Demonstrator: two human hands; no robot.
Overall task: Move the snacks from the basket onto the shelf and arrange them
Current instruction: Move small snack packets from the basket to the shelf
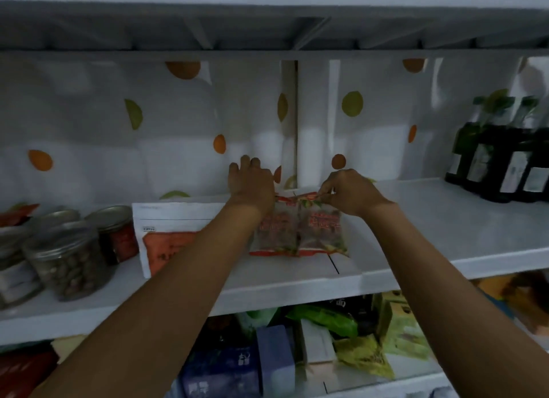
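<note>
We hold the snack packet (298, 229) mid-shelf (445, 228), near the front edge. Right hand (349, 191) fingers pinch its top seam; left hand (251, 183) grip: cannot tell. Packet appears light, soft, crinkly; grasp by the sealed edges.

the left hand (251, 183) and forearm cover the snack pack's (300, 231) upper left corner and part of the white pouch (166, 234). print on both is too blurred to read. jars (64, 261) at far left and bottles (505, 163) at far right are cut by the frame edges.
</note>
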